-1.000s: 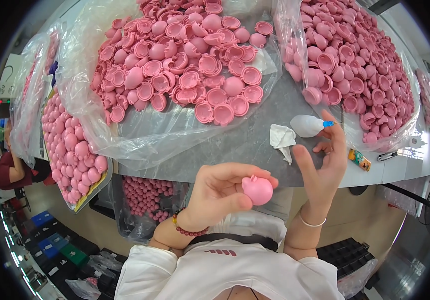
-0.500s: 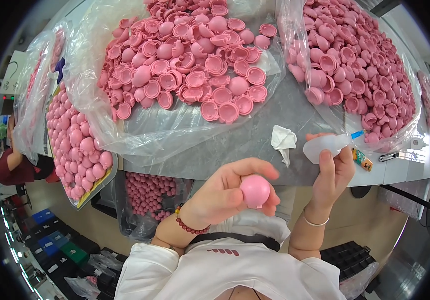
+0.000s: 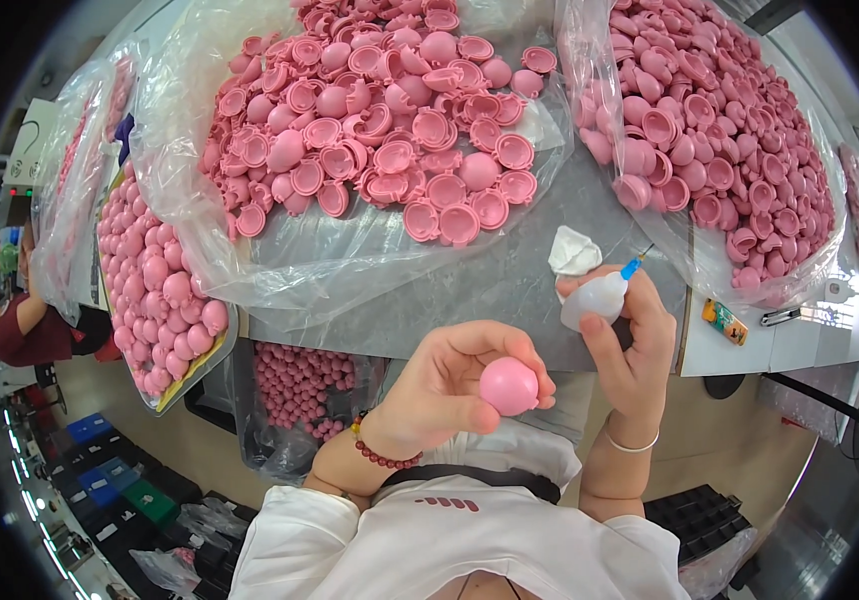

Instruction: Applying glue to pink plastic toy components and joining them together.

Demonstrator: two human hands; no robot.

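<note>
A closed pink plastic ball [image 3: 508,387] rests in my left hand [image 3: 445,385], between thumb and fingers, just in front of the table edge. My right hand [image 3: 635,345] grips a white squeeze bottle [image 3: 593,298] with a blue needle tip [image 3: 632,268] that points up and away to the right. Beside that hand lies a crumpled white tissue [image 3: 575,251] on the grey table [image 3: 510,280]; the hand's fingers partly cover it. Bottle and ball are apart.
Pink half shells [image 3: 380,120] lie heaped on clear plastic at the far side; another bagful [image 3: 720,140] stands far right. A tray of pink balls [image 3: 165,300] sits at left, and a bin of balls [image 3: 300,385] below the table edge. A co-worker's sleeve [image 3: 25,328] shows far left.
My right hand has moved left with the bottle, over to the tissue, and the needle now tilts upward. In my left hand the ball has turned slightly, its fingers curling around it.
</note>
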